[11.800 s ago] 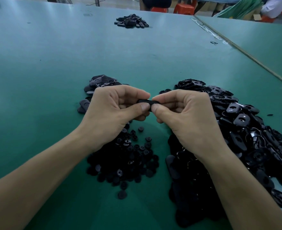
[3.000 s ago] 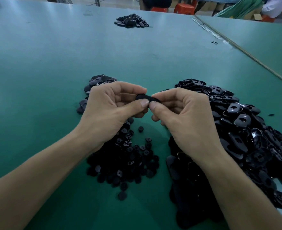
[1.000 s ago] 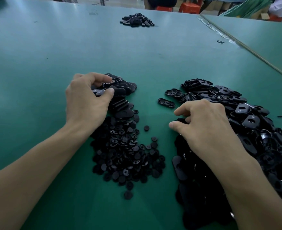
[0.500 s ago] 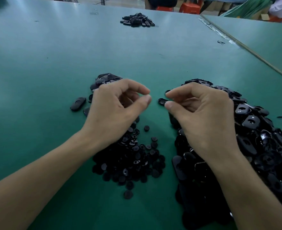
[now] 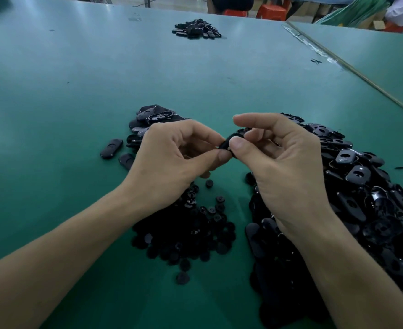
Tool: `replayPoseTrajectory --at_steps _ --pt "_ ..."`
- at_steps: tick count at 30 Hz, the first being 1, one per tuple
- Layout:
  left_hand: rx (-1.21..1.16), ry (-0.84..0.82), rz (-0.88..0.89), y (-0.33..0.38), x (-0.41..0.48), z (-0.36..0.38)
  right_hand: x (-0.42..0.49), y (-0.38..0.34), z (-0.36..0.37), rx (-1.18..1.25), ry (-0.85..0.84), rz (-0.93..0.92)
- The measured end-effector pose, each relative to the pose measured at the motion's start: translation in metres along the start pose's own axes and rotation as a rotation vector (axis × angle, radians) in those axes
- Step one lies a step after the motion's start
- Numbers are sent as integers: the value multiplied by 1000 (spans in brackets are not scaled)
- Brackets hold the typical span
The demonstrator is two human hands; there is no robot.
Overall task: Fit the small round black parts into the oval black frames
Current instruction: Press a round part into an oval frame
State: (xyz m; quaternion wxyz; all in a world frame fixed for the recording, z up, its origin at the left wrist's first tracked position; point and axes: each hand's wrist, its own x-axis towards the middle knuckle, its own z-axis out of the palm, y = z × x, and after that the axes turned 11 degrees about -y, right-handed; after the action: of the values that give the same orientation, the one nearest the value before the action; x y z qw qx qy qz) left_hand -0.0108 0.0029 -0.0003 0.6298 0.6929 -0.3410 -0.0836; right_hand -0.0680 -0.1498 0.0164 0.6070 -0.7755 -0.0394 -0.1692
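L hand (image 5: 169,160), R hand (image 5: 288,167): thumb tips together on 1 oval frame (image 5: 224,145)

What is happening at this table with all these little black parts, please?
A person is assembling by hand. The left hand and right hand together pinch one black oval frame above the green table; whether a round part is already in it is hidden. Loose round parts lie below the left hand, unfilled frames on the right.
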Motion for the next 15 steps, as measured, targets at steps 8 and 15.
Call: replayPoseTrajectory --at_steps 8,15 --pt "-116 47 -1 1 3 -1 -2 0 -1 -84 -33 77" --pt "-230 90 10 1 6 -4 -2 -1 -1 -64 6 121"
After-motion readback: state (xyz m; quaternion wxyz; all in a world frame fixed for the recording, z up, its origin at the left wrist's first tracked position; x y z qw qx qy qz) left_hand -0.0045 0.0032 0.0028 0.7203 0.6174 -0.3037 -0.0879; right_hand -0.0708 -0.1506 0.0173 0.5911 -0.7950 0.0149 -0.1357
